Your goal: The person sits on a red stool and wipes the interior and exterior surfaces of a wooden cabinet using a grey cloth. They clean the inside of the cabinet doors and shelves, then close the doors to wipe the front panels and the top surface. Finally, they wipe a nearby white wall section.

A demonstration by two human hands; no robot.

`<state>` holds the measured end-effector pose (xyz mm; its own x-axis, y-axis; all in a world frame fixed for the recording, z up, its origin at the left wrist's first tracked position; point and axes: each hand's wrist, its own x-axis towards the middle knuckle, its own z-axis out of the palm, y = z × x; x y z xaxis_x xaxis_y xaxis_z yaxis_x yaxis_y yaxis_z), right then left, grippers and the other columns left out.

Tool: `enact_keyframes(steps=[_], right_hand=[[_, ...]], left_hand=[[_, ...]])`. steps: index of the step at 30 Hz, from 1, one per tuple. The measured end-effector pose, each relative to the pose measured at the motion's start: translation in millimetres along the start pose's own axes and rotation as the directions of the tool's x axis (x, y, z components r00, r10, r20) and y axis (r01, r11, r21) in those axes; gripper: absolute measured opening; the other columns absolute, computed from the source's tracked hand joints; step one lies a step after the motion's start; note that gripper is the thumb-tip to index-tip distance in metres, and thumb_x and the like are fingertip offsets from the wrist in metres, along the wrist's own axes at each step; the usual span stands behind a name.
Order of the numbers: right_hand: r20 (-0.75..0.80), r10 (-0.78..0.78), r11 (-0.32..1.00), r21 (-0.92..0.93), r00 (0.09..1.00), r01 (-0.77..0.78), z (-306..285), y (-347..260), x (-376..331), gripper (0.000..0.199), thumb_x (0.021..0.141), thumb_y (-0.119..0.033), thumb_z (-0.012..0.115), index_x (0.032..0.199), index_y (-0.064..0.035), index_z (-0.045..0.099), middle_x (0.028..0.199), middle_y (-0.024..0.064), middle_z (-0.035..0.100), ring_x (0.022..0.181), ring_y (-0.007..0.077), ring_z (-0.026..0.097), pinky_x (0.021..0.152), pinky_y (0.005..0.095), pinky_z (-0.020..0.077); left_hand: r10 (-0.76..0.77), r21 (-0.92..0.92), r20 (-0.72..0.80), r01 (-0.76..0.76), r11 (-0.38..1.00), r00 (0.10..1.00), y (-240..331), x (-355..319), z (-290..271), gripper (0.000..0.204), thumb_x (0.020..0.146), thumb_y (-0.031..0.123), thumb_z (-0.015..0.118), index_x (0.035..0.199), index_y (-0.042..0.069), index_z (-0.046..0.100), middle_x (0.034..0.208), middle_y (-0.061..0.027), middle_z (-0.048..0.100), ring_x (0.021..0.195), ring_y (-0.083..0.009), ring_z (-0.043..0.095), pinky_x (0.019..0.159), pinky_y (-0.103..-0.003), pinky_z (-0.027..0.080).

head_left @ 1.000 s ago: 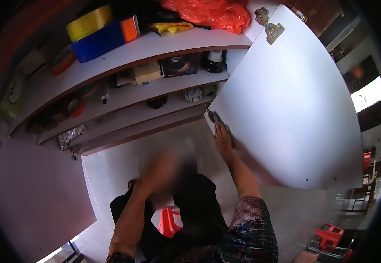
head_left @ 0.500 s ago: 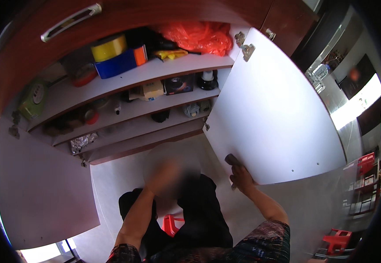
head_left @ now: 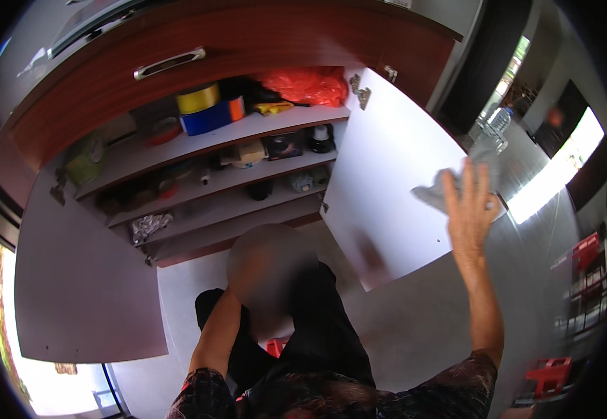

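Observation:
My right hand (head_left: 468, 209) lies with fingers spread over a grey cloth (head_left: 432, 194), holding it against the white inner face of the open right cabinet door (head_left: 401, 181), close to its outer edge. Part of the cloth sticks out beyond the fingertips. My left hand (head_left: 251, 269) is over my lap, in front of the cabinet. A round grey blur covers its fingers and whatever they touch. A dark, soft-edged patch shows low on the right door.
Open shelves (head_left: 233, 143) hold a blue box (head_left: 209, 120), yellow tape roll (head_left: 198, 99), red plastic bag (head_left: 308, 85) and several small items. The left door (head_left: 90, 279) also stands open. A red stool (head_left: 275, 346) shows between my legs; another red stool (head_left: 549, 376) is at right.
My right hand has moved up and outward, from the door's lower edge to its outer edge, and its fingers have spread. The left hand stays over my lap. The view has shifted.

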<state>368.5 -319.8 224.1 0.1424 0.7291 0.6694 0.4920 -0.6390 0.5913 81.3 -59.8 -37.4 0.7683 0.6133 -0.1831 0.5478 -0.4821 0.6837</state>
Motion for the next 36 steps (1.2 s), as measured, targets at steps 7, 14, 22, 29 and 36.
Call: enact_keyframes(steps=[7, 14, 22, 29, 36], right_hand=[[0.357, 0.34, 0.493, 0.72, 0.87, -0.488, -40, 63, 11, 0.053, 0.078, 0.006, 0.05, 0.129, -0.0073, 0.044, 0.124, 0.0152, 0.05, 0.112, 0.0285, 0.05, 0.095, 0.0369, 0.0387], [0.402, 0.386, 0.095, 0.878, 0.83, -0.47, -52, 47, -2, 0.047, 0.08, -0.003, 0.054, 0.126, 0.001, 0.046, 0.116, 0.0198, 0.054, 0.108, 0.0265, 0.052, 0.096, 0.0341, 0.0362], [0.286, 0.526, -0.129, 0.958, 0.801, -0.257, -97, -22, -4, 0.05, 0.082, -0.022, 0.06, 0.122, 0.0049, 0.047, 0.116, 0.0166, 0.054, 0.106, 0.025, 0.053, 0.092, 0.0351, 0.0398], [0.288, 0.404, -0.46, 0.884, 0.868, -0.079, -105, -99, 2, 0.046, 0.084, -0.024, 0.06, 0.12, 0.0031, 0.05, 0.123, 0.0152, 0.051, 0.112, 0.025, 0.049, 0.094, 0.0353, 0.0397], [-0.246, 0.136, 0.028, 0.969, 0.96, 0.244, -97, -131, 85, 0.044, 0.068, -0.011, 0.064, 0.111, -0.0056, 0.053, 0.113, 0.0077, 0.055, 0.101, 0.0308, 0.044, 0.09, 0.0384, 0.036]], left_hand=[[0.061, -0.071, -0.093, -0.067, 0.995, 0.994, -10, 1, 5, 0.028, 0.082, 0.018, 0.059, 0.107, 0.004, 0.057, 0.103, -0.0121, 0.06, 0.091, -0.0237, 0.06, 0.077, -0.034, 0.047], [0.23, -0.346, -0.298, -0.33, 0.878, 0.926, 70, -8, -9, 0.034, 0.079, 0.012, 0.065, 0.11, 0.007, 0.054, 0.1, -0.0093, 0.057, 0.082, -0.0196, 0.058, 0.073, -0.033, 0.048], [0.592, -0.412, -0.31, -0.666, 0.622, 0.744, 235, -51, -25, 0.099, 0.065, 0.021, 0.08, 0.142, 0.016, 0.018, 0.142, -0.0126, 0.019, 0.13, -0.0287, 0.025, 0.1, -0.047, 0.033], [0.577, -0.35, -0.479, -0.747, 0.565, 0.661, 229, -62, -12, 0.104, 0.061, 0.001, 0.075, 0.143, 0.011, 0.013, 0.145, -0.0194, 0.013, 0.132, -0.0351, 0.02, 0.108, -0.039, 0.022], [0.307, -0.673, -0.429, -0.528, 0.518, 0.849, 167, -59, -45, 0.052, 0.076, 0.005, 0.07, 0.123, 0.008, 0.047, 0.122, -0.0066, 0.05, 0.113, -0.0172, 0.047, 0.097, -0.03, 0.036]])
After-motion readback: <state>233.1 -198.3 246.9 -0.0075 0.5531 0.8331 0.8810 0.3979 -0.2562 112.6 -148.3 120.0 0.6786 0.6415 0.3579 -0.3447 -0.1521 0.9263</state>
